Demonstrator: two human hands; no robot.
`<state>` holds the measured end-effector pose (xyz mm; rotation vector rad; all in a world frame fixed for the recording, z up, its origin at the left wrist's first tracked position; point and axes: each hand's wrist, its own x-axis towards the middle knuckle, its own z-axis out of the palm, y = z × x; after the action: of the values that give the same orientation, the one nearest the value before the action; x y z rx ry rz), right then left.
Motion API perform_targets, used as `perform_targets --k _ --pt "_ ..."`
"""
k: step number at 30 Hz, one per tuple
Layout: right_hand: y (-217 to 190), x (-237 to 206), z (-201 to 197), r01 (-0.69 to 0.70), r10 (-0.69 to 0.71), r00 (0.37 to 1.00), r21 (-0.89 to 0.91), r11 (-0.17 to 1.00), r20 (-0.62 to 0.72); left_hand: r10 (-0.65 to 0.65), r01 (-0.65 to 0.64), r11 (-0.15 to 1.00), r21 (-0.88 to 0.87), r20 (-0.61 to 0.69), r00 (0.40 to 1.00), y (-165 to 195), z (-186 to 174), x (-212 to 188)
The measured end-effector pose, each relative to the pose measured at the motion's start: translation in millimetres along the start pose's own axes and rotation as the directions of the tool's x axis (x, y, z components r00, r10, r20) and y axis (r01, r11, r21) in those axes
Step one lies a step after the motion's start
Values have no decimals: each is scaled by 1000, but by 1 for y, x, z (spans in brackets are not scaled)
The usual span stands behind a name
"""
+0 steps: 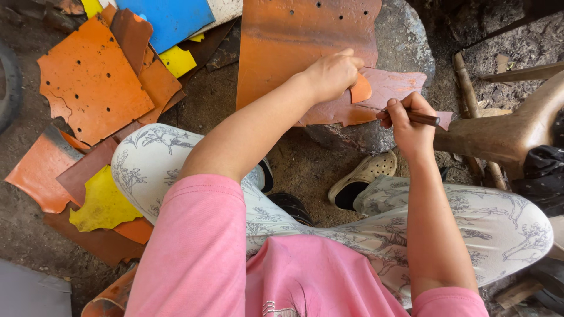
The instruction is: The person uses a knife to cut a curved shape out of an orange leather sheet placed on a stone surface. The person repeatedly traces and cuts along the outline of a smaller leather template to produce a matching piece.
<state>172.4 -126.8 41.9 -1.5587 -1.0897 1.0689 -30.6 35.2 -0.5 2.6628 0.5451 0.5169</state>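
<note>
Leather, a reddish-brown sheet (385,94) with ragged edges, lay flat on a large grey stone (405,41) in front of the seated person, partly over a bigger orange sheet with punched holes (294,41). On it sat a small orange template piece (361,89), and the left hand (332,73) was curled loosely over that piece, fingertips pressed down on it and on the leather beneath, thumb tucked out of sight. The left arm reached forward and across from the pink sleeve, elbow bent, wrist nearly straight. The right hand (411,120) was closed around a slim dark tool (420,117), a pen or awl with a brown handle, pinched between thumb and fingers with the handle end jutting to the right and the fine tip touching the leather just beside the template's lower edge. The right forearm ran straight up from the knee, wrist bent slightly inward. Both legs in pale patterned trousers were crossed below, with a cream clog (364,176) on the dirt floor near the stone. Scraps of orange, yellow and blue leather (94,82) lay scattered on the ground well apart to the left, and a curved wooden piece (511,129) stood at the right.
</note>
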Motion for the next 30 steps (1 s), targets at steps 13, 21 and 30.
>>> perform_targets --k 13,21,30 --pt "16 -2 0 52 -52 999 58 997 1 -38 28 994 -106 -87 995 9 1 -6" --pt "7 10 -35 132 -130 986 12 991 -105 -48 52 989 139 -31 998 36 11 4" --pt "-67 77 -23 221 -220 970 -1 975 -100 -317 275 798 537 -15 948 77 42 24"
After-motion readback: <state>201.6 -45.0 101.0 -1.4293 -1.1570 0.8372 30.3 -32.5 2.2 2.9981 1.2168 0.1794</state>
